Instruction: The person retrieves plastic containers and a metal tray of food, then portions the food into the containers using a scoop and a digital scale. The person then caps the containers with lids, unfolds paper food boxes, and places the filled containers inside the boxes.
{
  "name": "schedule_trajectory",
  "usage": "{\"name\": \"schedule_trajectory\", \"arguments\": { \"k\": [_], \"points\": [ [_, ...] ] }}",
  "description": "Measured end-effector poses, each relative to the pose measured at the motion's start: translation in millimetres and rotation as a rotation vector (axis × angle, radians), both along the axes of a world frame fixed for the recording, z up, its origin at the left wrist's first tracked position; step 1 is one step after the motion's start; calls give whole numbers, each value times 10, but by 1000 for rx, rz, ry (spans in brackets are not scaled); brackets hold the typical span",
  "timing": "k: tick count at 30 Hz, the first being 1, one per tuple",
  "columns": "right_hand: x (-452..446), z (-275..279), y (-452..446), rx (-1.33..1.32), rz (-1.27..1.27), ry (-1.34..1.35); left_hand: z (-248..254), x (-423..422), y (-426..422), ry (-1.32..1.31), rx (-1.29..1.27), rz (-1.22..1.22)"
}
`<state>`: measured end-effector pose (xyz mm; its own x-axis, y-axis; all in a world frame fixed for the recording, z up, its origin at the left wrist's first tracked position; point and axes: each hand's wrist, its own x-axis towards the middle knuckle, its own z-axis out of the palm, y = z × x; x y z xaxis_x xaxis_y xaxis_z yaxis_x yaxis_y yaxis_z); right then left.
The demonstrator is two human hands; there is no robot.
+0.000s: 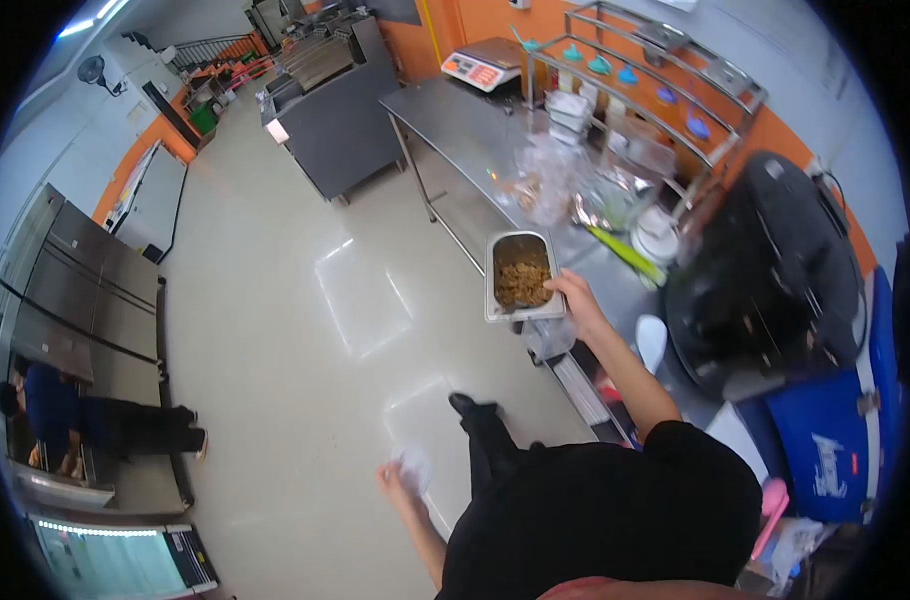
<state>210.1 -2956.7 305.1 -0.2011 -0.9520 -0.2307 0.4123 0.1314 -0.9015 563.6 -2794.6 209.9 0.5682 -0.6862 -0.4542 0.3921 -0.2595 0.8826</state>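
Observation:
My right hand [575,296] is closed on the rim of a steel food pan [491,285], fingers on its right side. Chopped brown food [522,284] fills the lower part of the pan, which is held beside the front edge of the steel table. Lower down, over the floor, my left hand [395,482] pinches a clear plastic piece [413,468]; whether it is a bag or a lid I cannot tell. Just below the pan is another clear plastic item [549,339].
The steel table [445,125] carries a weighing scale [482,65], plastic bags [550,180], a green-handled utensil [625,252], a white spoon [651,340] and a large black appliance [770,280]. A blue box [825,450] stands at right. Another person [85,425] leans into a steel fridge [85,290] at left.

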Motion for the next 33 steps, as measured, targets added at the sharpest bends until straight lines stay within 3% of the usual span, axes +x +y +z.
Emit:
{"name": "schedule_trajectory", "arguments": {
  "k": [4,8,11,14,17,20,23,25,27,30,33],
  "points": [
    [-49,-296,-1694,-55,-142,50,-281,663,-1107,-78,-5,36],
    [-183,-435,-3053,-168,-226,57,72,838,-2788,-202,-2,-42],
    [-281,-485,-3776,-113,-294,210,568,572,-4093,-222,-54,-271],
    [-368,-581,-4308,-70,-408,148,817,171,-5325,-256,-155,-585],
    [-605,-812,-4724,-25,-411,192,709,-265,-6562,-272,-259,-832],
    [-733,-633,-5076,-71,-435,108,527,-796,-7754,-270,-288,-978],
    [-1108,-719,-5241,347,-389,639,312,-1613,-8764,-284,-281,-1021],
    [-1199,-508,-5033,336,-476,723,142,-2044,-9273,-262,-461,-1238],
    [-1258,-94,-4908,475,-561,624,-62,-2477,-9696,-815,-707,-1232],
    [-1061,455,-5054,300,-832,507,-147,-2807,-10049,-677,-637,-1446],
    [-831,652,-5656,-65,-1079,290,-181,-3009,-10375,-1179,-914,-1420]
  ]
}}
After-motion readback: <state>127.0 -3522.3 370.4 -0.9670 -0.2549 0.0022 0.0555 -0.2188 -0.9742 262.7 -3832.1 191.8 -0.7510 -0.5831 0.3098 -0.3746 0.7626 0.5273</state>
